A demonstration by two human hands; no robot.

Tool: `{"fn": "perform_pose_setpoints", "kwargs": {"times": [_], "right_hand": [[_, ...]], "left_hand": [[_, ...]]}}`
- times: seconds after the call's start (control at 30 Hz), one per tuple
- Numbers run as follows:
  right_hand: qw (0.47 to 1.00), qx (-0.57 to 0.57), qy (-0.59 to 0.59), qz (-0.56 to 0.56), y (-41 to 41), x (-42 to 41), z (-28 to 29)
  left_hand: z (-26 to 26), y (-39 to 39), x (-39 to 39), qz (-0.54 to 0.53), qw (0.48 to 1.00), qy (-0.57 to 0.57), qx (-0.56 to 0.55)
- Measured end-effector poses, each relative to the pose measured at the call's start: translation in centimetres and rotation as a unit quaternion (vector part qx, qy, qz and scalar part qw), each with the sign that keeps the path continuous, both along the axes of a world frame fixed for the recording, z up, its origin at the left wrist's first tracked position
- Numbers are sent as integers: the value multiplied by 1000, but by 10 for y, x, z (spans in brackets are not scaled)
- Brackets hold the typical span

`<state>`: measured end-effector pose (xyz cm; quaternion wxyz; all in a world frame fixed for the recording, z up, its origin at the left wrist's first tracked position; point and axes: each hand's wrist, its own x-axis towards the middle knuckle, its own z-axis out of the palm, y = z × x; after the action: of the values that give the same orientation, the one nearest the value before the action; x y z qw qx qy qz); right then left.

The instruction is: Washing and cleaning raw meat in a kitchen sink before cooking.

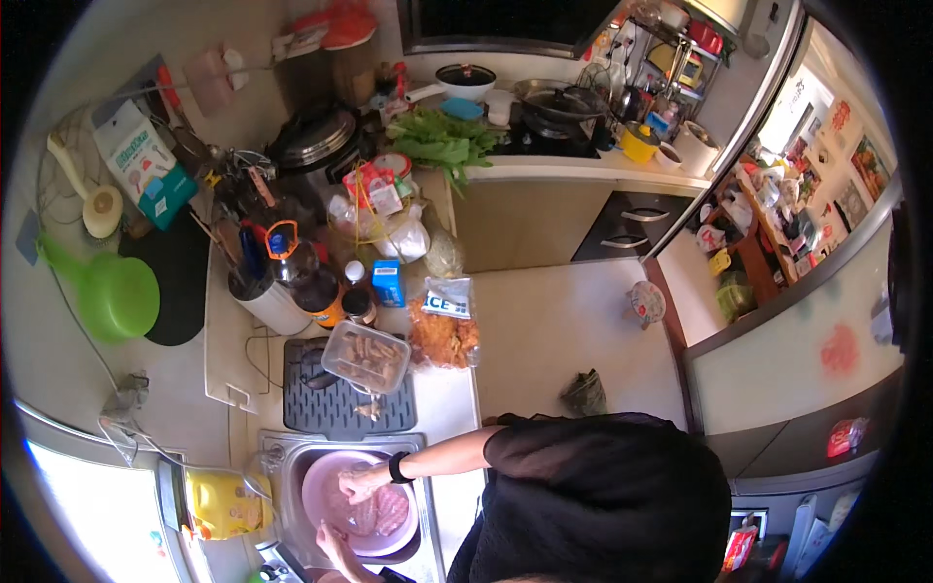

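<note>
A pink plastic basin (pixel 313 474) sits in the stainless-steel sink (pixel 291 532). Pinkish, ridged pieces that look like raw meat (pixel 391 510) lie in it, in what seems to be water. My right hand (pixel 358 484), with a black band on its wrist, is over the basin with its fingers curled in. Opposite it, at the basin's near-left rim, my left hand (pixel 332 541) has its fingers bent too. What either hand pinches is too small and blurred to make out.
Beside the sink, a grey drying mat (pixel 306 415) carries a clear plastic container (pixel 366 357) of brown pieces. Bagged orange-brown food (pixel 444 335), bottles (pixel 317 295) and leafy greens (pixel 437 138) crowd the counter. A yellow jug (pixel 227 503) stands behind the sink. On the floor are a small stool (pixel 646 302) and a dark bag (pixel 584 393).
</note>
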<state>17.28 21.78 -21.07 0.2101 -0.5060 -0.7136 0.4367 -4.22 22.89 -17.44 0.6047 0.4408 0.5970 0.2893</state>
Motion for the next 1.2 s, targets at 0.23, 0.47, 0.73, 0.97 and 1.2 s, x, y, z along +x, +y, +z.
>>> {"fn": "perform_pose_setpoints", "kwargs": {"times": [0.23, 0.47, 0.73, 0.97, 1.2], "right_hand": [[994, -85, 33, 64, -19, 10, 65], [983, 86, 137, -82, -40, -6, 25], [974, 5, 227, -2, -38, 0, 86], [993, 99, 25, 58, -55, 5, 58], [980, 143, -80, 112, -59, 22, 67]], "left_hand": [[57, -28, 15, -42, 999, -20, 12], [73, -52, 24, -60, 998, 12, 30], [107, -51, 29, -58, 992, 16, 108], [169, -115, 59, -105, 968, 35, 227], [48, -55, 1, -140, 899, 397, 120]]}}
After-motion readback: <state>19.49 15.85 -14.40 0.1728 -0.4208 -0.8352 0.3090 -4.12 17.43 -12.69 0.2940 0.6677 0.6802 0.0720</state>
